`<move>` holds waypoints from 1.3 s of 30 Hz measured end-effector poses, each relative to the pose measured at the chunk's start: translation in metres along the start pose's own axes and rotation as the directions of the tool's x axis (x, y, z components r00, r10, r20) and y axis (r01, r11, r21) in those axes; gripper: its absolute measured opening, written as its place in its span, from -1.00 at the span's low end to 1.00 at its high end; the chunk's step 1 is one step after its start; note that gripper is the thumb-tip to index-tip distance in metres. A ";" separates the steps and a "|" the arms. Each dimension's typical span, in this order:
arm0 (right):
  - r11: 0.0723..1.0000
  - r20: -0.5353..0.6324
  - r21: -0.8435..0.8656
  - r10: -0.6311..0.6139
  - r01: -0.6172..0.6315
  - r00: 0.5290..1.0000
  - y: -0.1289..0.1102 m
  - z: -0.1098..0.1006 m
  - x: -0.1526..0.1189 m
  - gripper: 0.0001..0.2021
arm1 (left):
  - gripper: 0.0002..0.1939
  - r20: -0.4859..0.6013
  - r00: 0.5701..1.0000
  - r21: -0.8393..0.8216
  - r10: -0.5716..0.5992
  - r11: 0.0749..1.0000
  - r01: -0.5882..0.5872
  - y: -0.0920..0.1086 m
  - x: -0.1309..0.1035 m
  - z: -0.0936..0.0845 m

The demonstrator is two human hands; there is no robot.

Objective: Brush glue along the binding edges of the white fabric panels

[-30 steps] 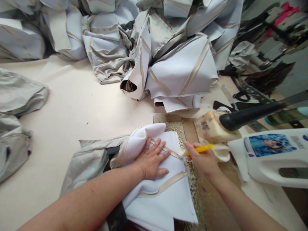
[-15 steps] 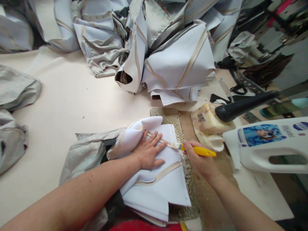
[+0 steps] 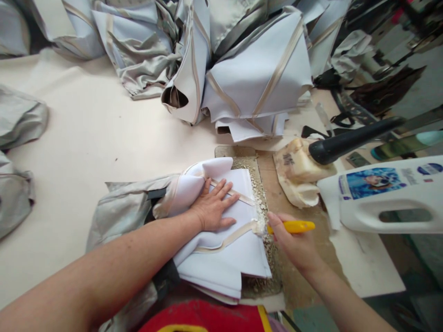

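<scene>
My left hand lies flat with spread fingers on a white panel of a sewn piece with beige tape strips. Grey fabric of the same piece trails off to the left. In my right hand is a brush with a yellow handle. Its whitish bristles touch the panel's right edge, near the end of the lower tape strip. Under that edge lies a board crusted with dried, lumpy residue.
Right of the board stand a stained, cut-open container with a black handle over it and a large white jug. Several similar white-and-grey sewn pieces are heaped at the back. More grey fabric lies far left.
The brush in my right hand has moved down along the panel's edge, from the upper tape strip to the lower one. My left hand stays pressed on the panel. The view has shifted slightly.
</scene>
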State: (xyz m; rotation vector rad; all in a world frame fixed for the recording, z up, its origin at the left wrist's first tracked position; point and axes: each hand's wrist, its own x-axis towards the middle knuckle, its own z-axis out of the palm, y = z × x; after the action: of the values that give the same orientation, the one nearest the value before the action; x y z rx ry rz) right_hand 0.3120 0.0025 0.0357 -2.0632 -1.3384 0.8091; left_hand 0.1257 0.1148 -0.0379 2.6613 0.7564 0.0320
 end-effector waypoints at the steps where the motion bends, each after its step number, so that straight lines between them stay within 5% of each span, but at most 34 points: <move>1: 0.998 -0.036 -0.008 -0.058 0.058 0.998 -0.001 0.000 0.006 -0.61 | -0.28 -0.001 1.000 0.004 0.000 1.000 0.000 0.000 0.000 0.000; 5: 0.975 -0.141 -0.043 -0.224 0.220 0.964 0.001 0.005 0.024 -0.67 | -0.28 0.007 1.000 0.013 -0.005 1.000 0.005 0.001 0.001 -0.002; 11: 0.955 0.067 -0.189 -0.220 0.229 0.973 0.005 -0.003 -0.019 -0.63 | -0.28 0.038 0.999 -0.010 0.002 1.000 -0.002 0.001 0.000 -0.004; 15: 0.932 0.036 -0.197 -0.303 0.304 0.952 0.003 -0.005 -0.019 -0.68 | -0.28 0.048 0.999 -0.005 -0.010 1.000 0.010 0.002 0.001 -0.005; 23: 0.965 0.049 -0.116 -0.230 0.234 0.972 0.009 -0.003 -0.017 -0.67 | -0.27 0.043 0.999 0.006 -0.002 1.000 0.001 0.001 0.002 -0.002; 29: 0.959 -0.081 -0.190 -0.229 0.211 0.970 0.012 -0.003 -0.012 -0.68 | -0.27 0.017 1.000 0.021 0.005 1.000 -0.005 0.001 0.002 0.000; 34: 0.909 0.065 -0.139 -0.389 0.394 0.919 0.003 0.007 -0.018 -0.72 | -0.27 0.018 1.000 0.023 -0.003 1.000 0.003 0.001 0.002 0.000; 39: 0.953 -0.085 -0.192 -0.253 0.234 0.964 0.007 0.004 -0.018 -0.68 | -0.26 0.030 1.000 0.020 -0.008 1.000 0.008 0.003 0.002 -0.001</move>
State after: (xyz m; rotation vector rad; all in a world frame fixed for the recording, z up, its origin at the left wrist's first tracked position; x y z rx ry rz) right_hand 0.3081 -0.0160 0.0311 -1.9900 -1.6156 0.4775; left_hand 0.1285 0.1139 -0.0367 2.6709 0.7615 -0.0174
